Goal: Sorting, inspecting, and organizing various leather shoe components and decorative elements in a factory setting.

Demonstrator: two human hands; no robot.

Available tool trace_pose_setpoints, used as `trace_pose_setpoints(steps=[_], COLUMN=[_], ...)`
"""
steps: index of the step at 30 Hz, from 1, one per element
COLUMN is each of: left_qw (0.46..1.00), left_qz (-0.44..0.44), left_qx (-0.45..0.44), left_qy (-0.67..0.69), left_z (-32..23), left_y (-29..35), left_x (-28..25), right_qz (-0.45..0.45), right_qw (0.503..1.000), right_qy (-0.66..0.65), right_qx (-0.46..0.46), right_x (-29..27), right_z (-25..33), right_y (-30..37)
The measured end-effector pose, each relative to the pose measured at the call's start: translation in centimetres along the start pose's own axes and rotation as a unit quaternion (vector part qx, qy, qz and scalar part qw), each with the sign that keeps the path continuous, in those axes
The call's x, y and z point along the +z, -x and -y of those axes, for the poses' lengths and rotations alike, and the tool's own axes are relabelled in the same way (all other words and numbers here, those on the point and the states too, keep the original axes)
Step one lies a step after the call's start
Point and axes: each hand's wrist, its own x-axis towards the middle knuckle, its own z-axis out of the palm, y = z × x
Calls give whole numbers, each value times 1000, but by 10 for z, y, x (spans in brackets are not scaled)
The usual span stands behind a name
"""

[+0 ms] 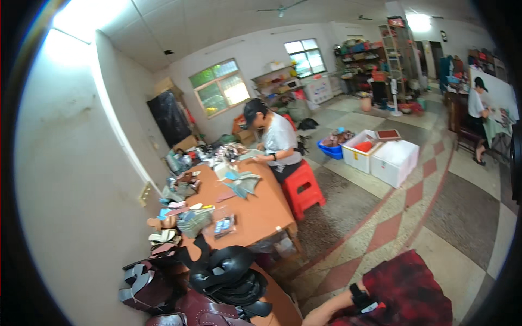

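My right forearm [329,307], in a red and black checked sleeve [408,285] with a black band [360,298] on it, comes in at the lower right. It points down and left, and the hand itself lies beyond the lower edge. My left hand does not show. Left of the forearm, a heap of black straps [231,277] lies on the near end of the orange-brown table [266,204]. Beside the straps are dark red leather-like pieces [204,309] and a tied dark stack [144,288].
Farther along the table are a grey-green stack [194,221], a clear plastic packet [224,225] and grey-blue pieces [243,183]. A person [272,136] works there by a red stool [304,190]. White boxes [394,163] and a blue basket [330,151] stand on the floor. Another person [477,114] is far right.
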Motion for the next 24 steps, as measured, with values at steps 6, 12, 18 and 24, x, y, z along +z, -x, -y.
trace_pose_setpoints(steps=[6,12,18,24], left_qw=[1000,999,998,992], left_qz=[-23,-16,1,44], left_qx=[17,19,34,117], left_qy=[-3,22,49,24], left_z=[-13,-10,-27,-17], left_y=[8,15,19,4], left_x=[-4,24,60,64], right_qz=[-80,-8,35,-16], right_qw=[996,1000,997,999], right_qy=[26,-17,33,26], right_qx=[6,19,62,-9], right_x=[10,0,-6,16], right_z=[-10,-9,15,-21], right_y=[38,30,42,64])
